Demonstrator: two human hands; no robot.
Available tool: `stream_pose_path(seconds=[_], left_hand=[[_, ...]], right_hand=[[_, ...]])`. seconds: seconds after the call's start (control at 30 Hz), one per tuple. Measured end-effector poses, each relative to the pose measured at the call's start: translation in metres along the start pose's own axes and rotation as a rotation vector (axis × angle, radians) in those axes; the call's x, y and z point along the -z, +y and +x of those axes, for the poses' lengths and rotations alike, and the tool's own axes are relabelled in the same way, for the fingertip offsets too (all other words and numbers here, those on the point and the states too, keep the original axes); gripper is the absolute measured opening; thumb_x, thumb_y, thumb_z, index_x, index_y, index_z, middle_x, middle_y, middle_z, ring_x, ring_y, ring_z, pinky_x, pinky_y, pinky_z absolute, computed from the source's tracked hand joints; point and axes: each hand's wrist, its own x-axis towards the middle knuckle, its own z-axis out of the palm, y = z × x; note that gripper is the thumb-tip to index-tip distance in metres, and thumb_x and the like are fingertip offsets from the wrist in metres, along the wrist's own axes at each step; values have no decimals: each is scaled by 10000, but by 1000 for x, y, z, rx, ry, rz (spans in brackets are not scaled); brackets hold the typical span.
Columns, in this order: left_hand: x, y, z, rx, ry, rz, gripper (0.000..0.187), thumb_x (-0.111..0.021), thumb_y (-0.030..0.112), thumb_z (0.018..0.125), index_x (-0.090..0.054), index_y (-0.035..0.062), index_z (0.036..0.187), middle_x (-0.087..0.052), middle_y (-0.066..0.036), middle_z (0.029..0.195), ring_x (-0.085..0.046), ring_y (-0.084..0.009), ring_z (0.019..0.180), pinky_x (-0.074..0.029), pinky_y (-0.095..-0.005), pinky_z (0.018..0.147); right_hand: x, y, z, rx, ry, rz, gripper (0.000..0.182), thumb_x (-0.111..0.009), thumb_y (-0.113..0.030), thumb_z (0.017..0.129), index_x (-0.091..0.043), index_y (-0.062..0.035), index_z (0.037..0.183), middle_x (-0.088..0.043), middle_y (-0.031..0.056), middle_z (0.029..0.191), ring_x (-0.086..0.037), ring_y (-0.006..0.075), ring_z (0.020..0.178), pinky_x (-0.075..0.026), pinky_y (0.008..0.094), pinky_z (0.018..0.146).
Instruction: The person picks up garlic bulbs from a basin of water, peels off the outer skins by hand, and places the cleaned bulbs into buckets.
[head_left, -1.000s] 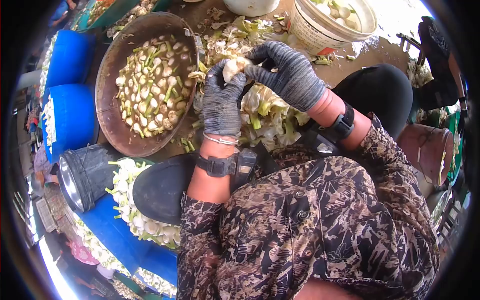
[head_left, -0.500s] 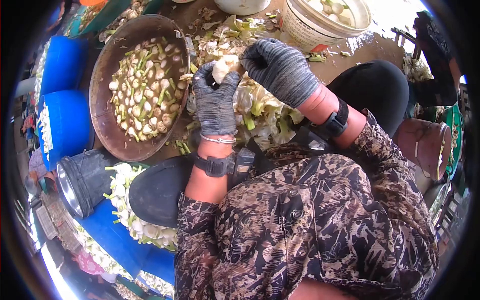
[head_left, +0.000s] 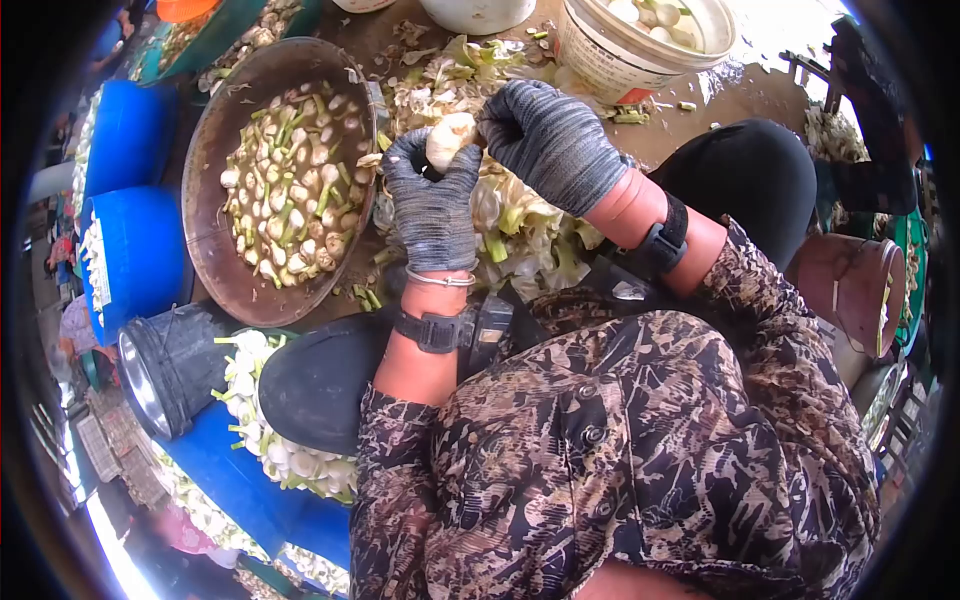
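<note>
Both hands wear grey knit gloves. My left hand [head_left: 435, 200] holds a whitish garlic bulb [head_left: 451, 143] between thumb and fingers. Right beside the bulb is my right hand [head_left: 552, 140], its fingertips pinched together at the bulb's right side; anything between them is too small to make out. Beneath both hands lies a heap of pale and green peelings [head_left: 510, 215]. To the left, a wide brown basin [head_left: 205, 225] holds bulbs with green stems in murky water.
A white bucket [head_left: 610, 60] with peeled bulbs stands at the top. Blue tubs [head_left: 135, 255] and a dark bucket [head_left: 180, 370] are at the left. White bulbs [head_left: 290, 455] lie beside my knee. A pinkish bucket [head_left: 845, 290] stands at the right.
My right hand has shifted slightly left and down, close against the bulb. More of the bulb's smooth white surface shows, with less brown skin at its right side.
</note>
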Motion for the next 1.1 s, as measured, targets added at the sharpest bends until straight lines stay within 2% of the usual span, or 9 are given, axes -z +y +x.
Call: stream_pose_path(seconds=[0.17,0.27,0.4,0.43,0.5,0.57,0.63,1.0,1.1], left_hand=[[2,3,-2,49,-103,-249,369,-656,39,865,-467,30,1182,-558,-91,1109,-553,-173,1020,-498,-329,909],[1,12,-5,127,-226,-708,335,-557,33,924,-458,49,1243,-526,-126,1190,-538,-279,1137,-505,-524,969],[8,4,1,149,-259,-737,352,-577,34,917,-443,68,1240,-502,-114,1232,-531,-272,1147,-517,-484,962],[6,4,3,141,-256,-741,352,-577,34,917,-443,68,1240,-502,-114,1232,-531,-272,1147,-517,-484,962],[0,3,3,132,-196,-692,353,-587,26,908,-438,68,1225,-517,-105,1194,-551,-265,1111,-519,-467,967],[-4,4,-1,142,-178,-667,341,-603,28,899,-449,62,1201,-526,-99,1155,-553,-229,1083,-518,-392,951],[-7,2,-3,-87,-148,-142,354,-628,32,885,-451,52,1191,-527,-90,1141,-540,-182,1064,-511,-324,909],[-12,-5,2,58,-87,-297,378,-693,-23,817,-468,71,1107,-531,-46,1073,-527,-134,983,-466,-274,900],[-15,-10,1,-34,-68,35,318,-656,-15,851,-488,54,1112,-559,-69,1098,-563,-159,978,-507,-311,887]], right_hand=[[3,6,2,-92,-16,159,122,-650,-132,842,-613,-20,872,-627,143,741,-609,271,626,-504,351,614],[6,30,10,-440,-24,428,189,-631,-217,868,-642,-30,893,-660,144,757,-626,290,660,-515,364,668],[21,58,9,-268,28,152,183,-664,-174,863,-623,-60,1001,-657,124,750,-645,263,684,-519,362,652],[31,35,10,-260,-46,162,138,-630,-63,886,-618,-22,1018,-648,50,787,-608,135,712,-504,298,655],[29,15,6,78,60,96,102,-660,-87,866,-643,-31,949,-645,98,788,-640,228,712,-514,327,653],[27,3,3,96,80,-5,162,-671,-238,830,-651,-85,880,-638,136,791,-631,338,744,-512,432,675],[22,0,-2,56,25,-84,153,-650,-229,830,-630,-77,838,-627,136,770,-626,337,736,-507,439,662],[16,12,-3,-44,-29,8,111,-634,-184,801,-631,-73,801,-628,154,762,-625,359,735,-505,448,665],[16,13,-5,-58,-29,-76,127,-638,-193,807,-632,-67,817,-632,161,762,-628,361,731,-505,449,665]])
